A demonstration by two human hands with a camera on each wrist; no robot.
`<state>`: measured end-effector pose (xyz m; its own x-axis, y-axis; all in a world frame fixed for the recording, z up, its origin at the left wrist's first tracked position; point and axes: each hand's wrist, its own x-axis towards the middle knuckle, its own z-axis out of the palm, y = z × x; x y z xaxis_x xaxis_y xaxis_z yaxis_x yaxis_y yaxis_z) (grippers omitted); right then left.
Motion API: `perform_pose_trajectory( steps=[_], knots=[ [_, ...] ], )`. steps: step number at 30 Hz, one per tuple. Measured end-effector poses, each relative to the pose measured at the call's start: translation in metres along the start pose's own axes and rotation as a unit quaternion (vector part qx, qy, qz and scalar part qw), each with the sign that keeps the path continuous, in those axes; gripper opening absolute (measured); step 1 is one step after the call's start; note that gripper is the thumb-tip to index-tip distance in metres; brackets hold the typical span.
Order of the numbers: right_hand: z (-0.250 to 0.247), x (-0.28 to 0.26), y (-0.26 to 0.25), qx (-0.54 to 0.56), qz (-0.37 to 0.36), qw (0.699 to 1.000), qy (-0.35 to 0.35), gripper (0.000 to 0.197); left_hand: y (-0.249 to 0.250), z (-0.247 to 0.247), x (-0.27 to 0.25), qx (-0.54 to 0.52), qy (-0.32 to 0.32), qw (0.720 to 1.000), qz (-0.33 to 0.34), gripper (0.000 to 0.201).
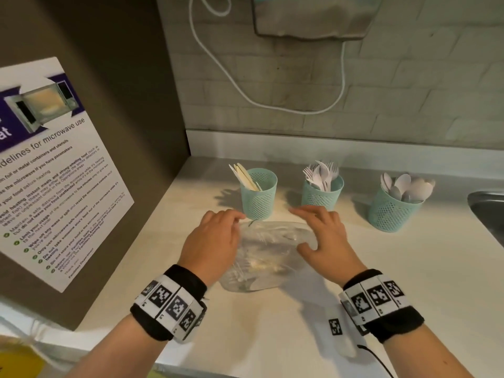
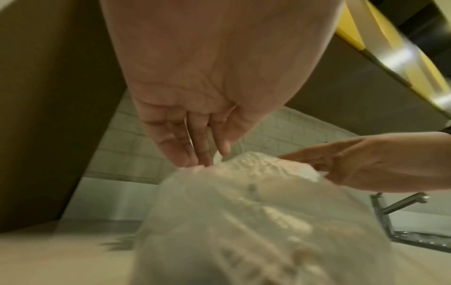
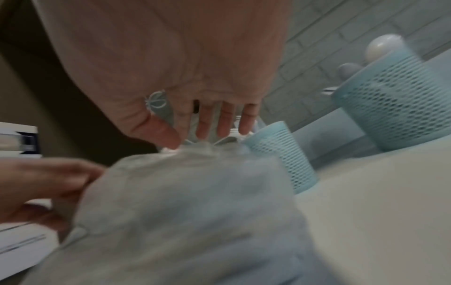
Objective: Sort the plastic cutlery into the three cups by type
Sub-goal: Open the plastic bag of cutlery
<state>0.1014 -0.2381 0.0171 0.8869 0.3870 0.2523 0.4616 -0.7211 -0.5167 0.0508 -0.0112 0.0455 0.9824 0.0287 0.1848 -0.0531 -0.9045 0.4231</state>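
Observation:
Three teal mesh cups stand in a row at the back of the counter: the left cup (image 1: 258, 196) holds knives, the middle cup (image 1: 322, 193) forks, the right cup (image 1: 392, 210) spoons. In front of them lies a clear plastic bag (image 1: 268, 255) with white cutlery inside. My left hand (image 1: 236, 220) is at the bag's top left corner, its straight fingers (image 2: 192, 154) touching the bag's edge. My right hand (image 1: 302, 227) lies over the bag's top right, fingers (image 3: 227, 123) stretched out and thumb against the plastic. Both wrist views are blurred.
A brown cabinet side with a microwave-use poster (image 1: 54, 165) walls off the left. A steel sink (image 1: 488, 211) begins at the right edge. A white cable (image 1: 272, 103) hangs on the tiled wall. A small marker strip (image 1: 336, 327) lies on the counter near my right wrist.

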Motion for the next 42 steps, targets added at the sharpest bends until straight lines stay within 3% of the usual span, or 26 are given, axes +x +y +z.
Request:
perform_pose_trajectory(
  steps=[4, 8, 10, 12, 14, 17, 19, 21, 23, 25, 27, 28, 30, 33, 35, 38, 42],
  knots=[
    [0.000, 0.009, -0.024, 0.034, -0.007, 0.999, -0.037, 0.017, 0.027, 0.002, 0.005, 0.014, -0.027, 1.000, 0.000, 0.031],
    [-0.037, 0.015, -0.028, 0.186, -0.001, 0.977, 0.099, 0.017, 0.026, -0.020, 0.009, -0.063, 0.048, 0.997, 0.007, 0.015],
    [-0.056, 0.018, -0.023, 0.194, 0.016, 0.962, 0.189, 0.024, 0.019, -0.036, 0.009, -0.082, 0.107, 0.991, 0.015, 0.014],
    [-0.065, 0.021, -0.016, 0.188, 0.060, 0.952, 0.235, 0.029, 0.011, -0.047, 0.007, -0.087, 0.124, 0.988, -0.001, 0.021],
    [-0.066, 0.019, -0.021, 0.191, 0.075, 0.960, 0.190, 0.036, 0.006, -0.050, 0.005, -0.098, 0.096, 0.990, -0.020, 0.034],
    [-0.067, 0.010, -0.058, 0.145, -0.028, 0.984, 0.096, 0.056, 0.010, -0.049, 0.008, -0.161, 0.067, 0.984, -0.025, 0.054],
    [-0.062, 0.006, -0.091, 0.167, -0.127, 0.972, 0.103, 0.052, 0.015, -0.048, 0.011, -0.239, 0.070, 0.968, -0.020, 0.067],
    [-0.046, 0.006, -0.110, 0.212, -0.167, 0.962, 0.053, 0.040, 0.018, -0.049, 0.012, -0.308, 0.077, 0.948, -0.025, 0.071],
    [-0.025, 0.007, -0.114, 0.221, -0.111, 0.968, -0.049, 0.026, 0.017, -0.047, 0.014, -0.337, 0.093, 0.935, -0.054, 0.064],
    [-0.008, 0.009, -0.099, 0.080, -0.043, 0.991, -0.100, 0.026, 0.011, -0.047, 0.016, -0.385, 0.102, 0.911, -0.102, 0.049],
    [0.000, 0.009, -0.084, -0.083, 0.002, 0.994, -0.069, 0.037, 0.004, -0.046, 0.017, -0.450, 0.057, 0.878, -0.152, 0.032],
    [0.002, 0.009, -0.077, -0.118, 0.028, 0.992, -0.036, 0.034, 0.002, -0.045, 0.016, -0.451, 0.023, 0.877, -0.166, 0.026],
    [0.003, 0.009, -0.065, -0.139, 0.077, 0.987, 0.005, 0.032, -0.003, -0.035, 0.013, -0.366, -0.025, 0.914, -0.173, 0.028],
    [0.003, 0.008, -0.049, -0.180, 0.155, 0.971, -0.038, 0.065, -0.014, -0.017, 0.009, -0.149, 0.001, 0.979, -0.140, 0.032],
    [0.005, 0.008, -0.042, -0.199, 0.194, 0.959, -0.061, 0.074, -0.023, -0.007, 0.007, -0.061, 0.015, 0.991, -0.120, 0.027],
    [0.012, 0.003, -0.035, -0.206, 0.213, 0.952, -0.081, 0.055, -0.030, -0.004, 0.007, -0.019, 0.015, 0.993, -0.116, 0.015],
    [0.007, -0.002, -0.025, -0.201, 0.222, 0.950, -0.083, 0.036, -0.040, -0.010, 0.009, -0.035, 0.035, 0.992, -0.114, 0.019]
  ],
)
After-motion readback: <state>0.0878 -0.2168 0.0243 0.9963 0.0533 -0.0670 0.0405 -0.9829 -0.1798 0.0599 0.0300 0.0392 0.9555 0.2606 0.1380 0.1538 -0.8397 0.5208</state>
